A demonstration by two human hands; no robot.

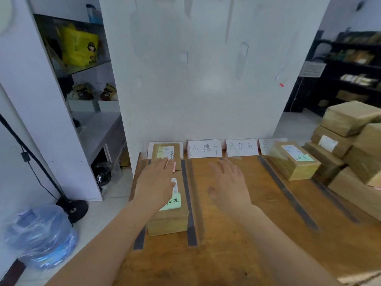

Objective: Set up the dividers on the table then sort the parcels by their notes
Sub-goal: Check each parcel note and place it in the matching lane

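Above the table (237, 228), left hand (154, 180) (over a parcel (171, 220)) and right hand (228, 182) spread flat.

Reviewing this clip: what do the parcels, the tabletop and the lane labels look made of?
Parcels: brown cardboard, matte, with paper labels stuck on. Tabletop: wood or wood veneer, slightly glossy, grain visible. Lane labels: white handwritten paper, possibly in clear stands.

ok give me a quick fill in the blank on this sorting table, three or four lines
1. The left hand lies over ___ parcels.
2. The near parcel under it carries a ___ sticky note.
3. On the far parcel, the paper slip by the fingers is ___.
4. The right hand is open and holds ___.

Missing words: two; green; pink; nothing
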